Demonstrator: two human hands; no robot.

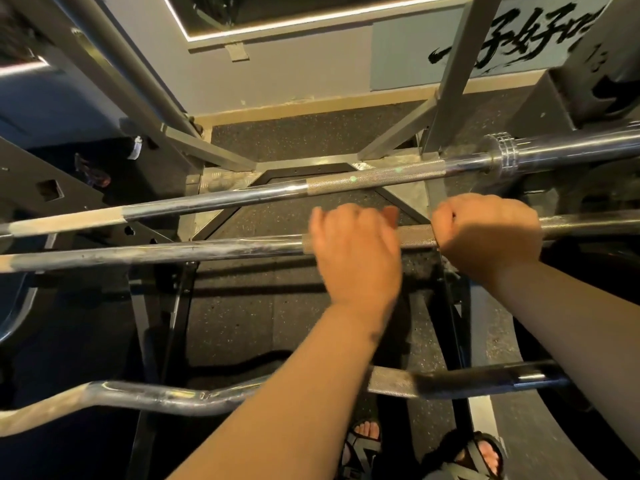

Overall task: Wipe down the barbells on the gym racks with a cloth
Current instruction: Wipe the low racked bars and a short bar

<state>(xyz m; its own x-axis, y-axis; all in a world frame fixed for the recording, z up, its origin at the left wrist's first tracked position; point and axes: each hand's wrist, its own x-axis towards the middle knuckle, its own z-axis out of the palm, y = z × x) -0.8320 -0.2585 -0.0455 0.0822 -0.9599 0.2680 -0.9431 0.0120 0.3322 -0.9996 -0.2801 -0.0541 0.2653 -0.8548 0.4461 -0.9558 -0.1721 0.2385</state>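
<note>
Three bars lie across the rack below me. The far barbell (363,180) is chrome with knurled bands. My hands are both on the middle barbell (173,251). My left hand (353,251) is motion-blurred, its fingers curled over the bar's knurled part. A short way to its right, my right hand (485,230) grips the same bar in a fist. A small grey frayed bit (450,268) shows under that fist; it may be the cloth, but most of it is hidden. The nearest, a curl bar (156,396), passes under my forearms.
The grey steel rack frame (450,81) rises on the far side, with black uprights (166,323) close to me. Rubber floor (294,133) lies beneath, and a wall with black lettering (519,39) stands behind. My sandalled feet (478,455) are at the bottom right.
</note>
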